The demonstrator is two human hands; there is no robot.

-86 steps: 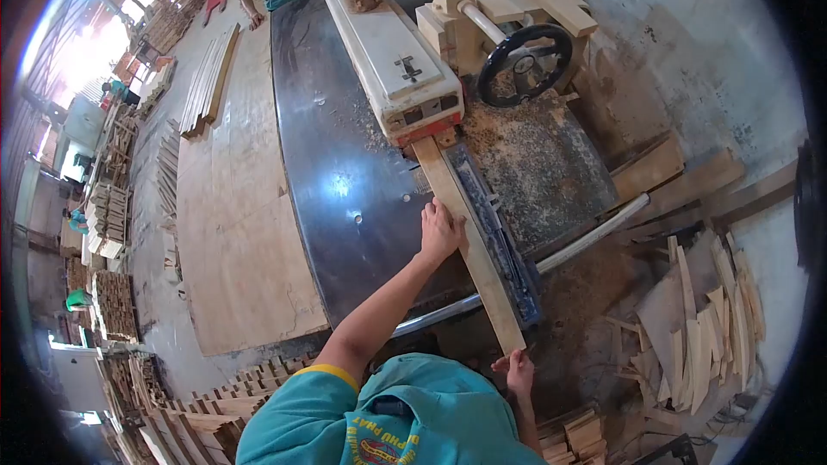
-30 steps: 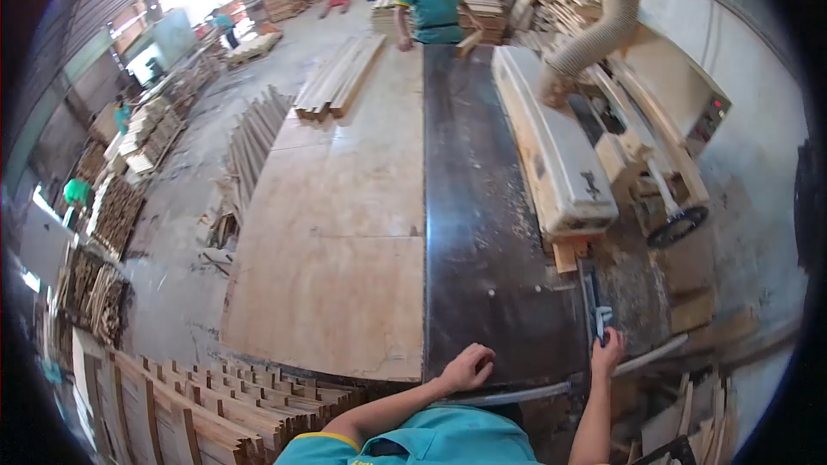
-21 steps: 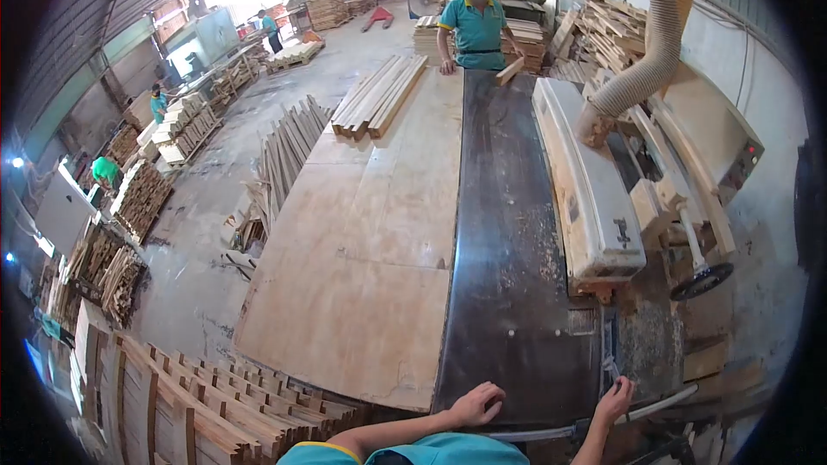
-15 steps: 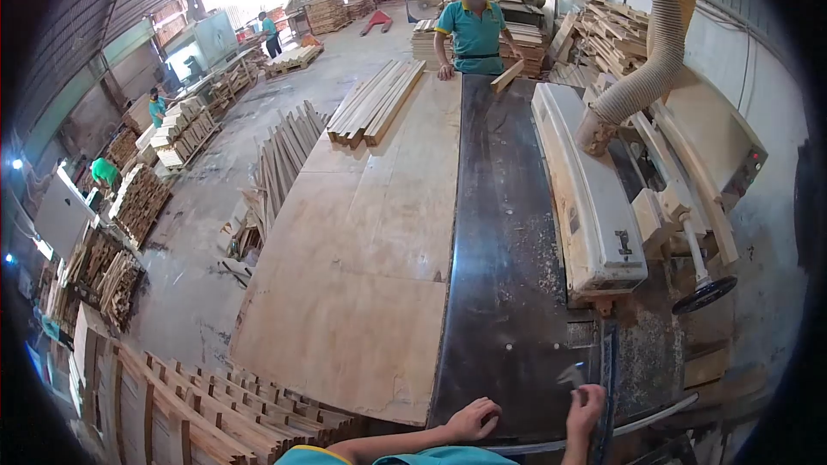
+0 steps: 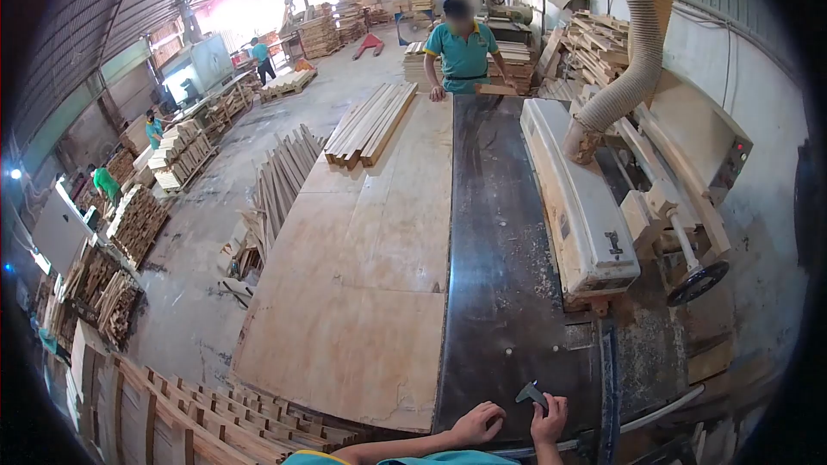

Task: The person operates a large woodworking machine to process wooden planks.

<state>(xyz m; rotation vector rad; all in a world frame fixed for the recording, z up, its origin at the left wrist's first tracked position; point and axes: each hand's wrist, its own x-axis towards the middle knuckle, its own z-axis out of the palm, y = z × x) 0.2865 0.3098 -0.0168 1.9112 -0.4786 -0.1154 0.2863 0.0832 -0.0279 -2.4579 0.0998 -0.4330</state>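
Note:
My right hand (image 5: 549, 419) grips a caliper (image 5: 532, 393) above the near end of the dark metal machine table (image 5: 491, 293). The caliper's jaws point up and to the left. Close by on the left, my left hand (image 5: 479, 423) rests at the near edge of that table, fingers loosely bent and apart, with nothing in it. Right of both hands runs a narrow metal rail (image 5: 609, 379). The long white saw housing (image 5: 581, 207) stands beyond it, with a black handwheel (image 5: 698, 282) on its right.
A plywood table (image 5: 353, 293) adjoins on the left, bearing a bundle of wood strips (image 5: 370, 125). At the far end a co-worker (image 5: 463, 52) holds a wood piece (image 5: 497, 89). A ribbed hose (image 5: 633, 69) hangs at right. Stacked slats (image 5: 215, 413) stand lower left.
My right hand has moved left and slightly down with the caliper, closer to my left hand. The co-worker's wood piece has turned crosswise. The view has tilted slightly.

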